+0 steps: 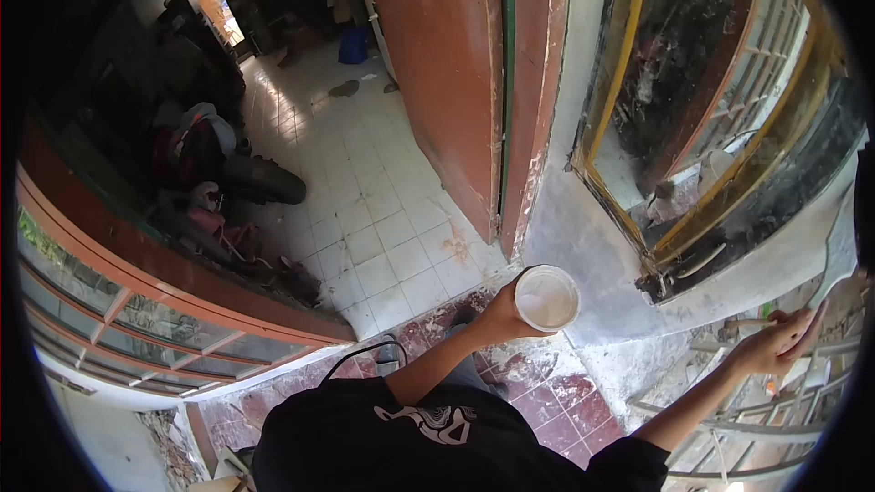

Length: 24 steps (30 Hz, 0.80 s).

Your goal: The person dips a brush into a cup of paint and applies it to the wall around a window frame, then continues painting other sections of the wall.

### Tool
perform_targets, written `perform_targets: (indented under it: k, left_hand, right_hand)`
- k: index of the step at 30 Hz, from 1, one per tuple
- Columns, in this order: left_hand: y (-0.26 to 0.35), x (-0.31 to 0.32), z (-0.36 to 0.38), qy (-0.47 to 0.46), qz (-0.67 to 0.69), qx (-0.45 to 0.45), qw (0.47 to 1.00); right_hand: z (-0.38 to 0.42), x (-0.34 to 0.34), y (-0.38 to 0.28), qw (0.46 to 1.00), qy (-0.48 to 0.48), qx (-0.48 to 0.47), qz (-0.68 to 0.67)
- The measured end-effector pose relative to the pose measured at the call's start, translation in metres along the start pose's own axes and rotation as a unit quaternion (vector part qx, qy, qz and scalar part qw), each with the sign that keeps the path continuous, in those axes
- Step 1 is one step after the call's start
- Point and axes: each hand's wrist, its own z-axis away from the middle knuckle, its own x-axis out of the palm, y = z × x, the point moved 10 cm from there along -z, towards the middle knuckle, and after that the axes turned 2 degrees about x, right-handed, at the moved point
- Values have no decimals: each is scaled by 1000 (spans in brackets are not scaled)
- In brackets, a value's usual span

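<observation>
A round white plastic tub [547,298] is held upright in my left hand [507,316], its fingers wrapped round the near side. Smooth white material [544,296] shows inside it. Off to the right, my right hand [780,343] is closed around a thin, flat tool [810,332], seen nearly edge-on. I cannot tell exactly what kind of tool it is. That hand is close to the wall's edge, over curved metal bars [766,428].
An open brown door [447,64] stands before a white tiled floor [365,210]. Right of it is a yellow-framed window [629,64] above a grey wall [592,246]. A dark motorbike [260,178] is inside at left. White-spattered red tiles [556,401] lie below me.
</observation>
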Motion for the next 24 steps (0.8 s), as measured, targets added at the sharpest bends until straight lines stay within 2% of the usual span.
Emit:
perform_targets:
  k: [7,9,10,13,17,18,19,21,22,24]
  left_hand:
    - [-4,-16,-1,33,-11,-27,999]
    - [-7,-13,-5,29,-7,-25,999]
    - [-7,-9,-6,26,-7,-25,999]
    - [-4,3,-12,9,-9,-19,1000]
    - [2,16,-13,-11,2,10,1000]
    - [2,19,-14,-16,14,10,1000]
    - [2,20,-14,-18,14,10,1000]
    - [1,24,-14,-29,16,11,999]
    - [1,23,-14,-30,16,9,999]
    - [2,25,-15,-38,17,4,999]
  right_hand:
    - [59,-27,36,996,-1,82,39]
    - [69,-31,36,994,-36,45,96]
    - [76,-36,47,992,-37,85,83]
    - [93,-53,70,985,-54,126,108]
    - [110,-62,79,985,-68,115,105]
    - [112,-68,88,973,-100,141,152]
    - [113,-73,94,973,-98,141,154]
    - [116,-71,76,971,-109,-42,207]
    - [121,-75,78,971,-109,-42,208]
    - [129,-82,96,976,-126,31,175]
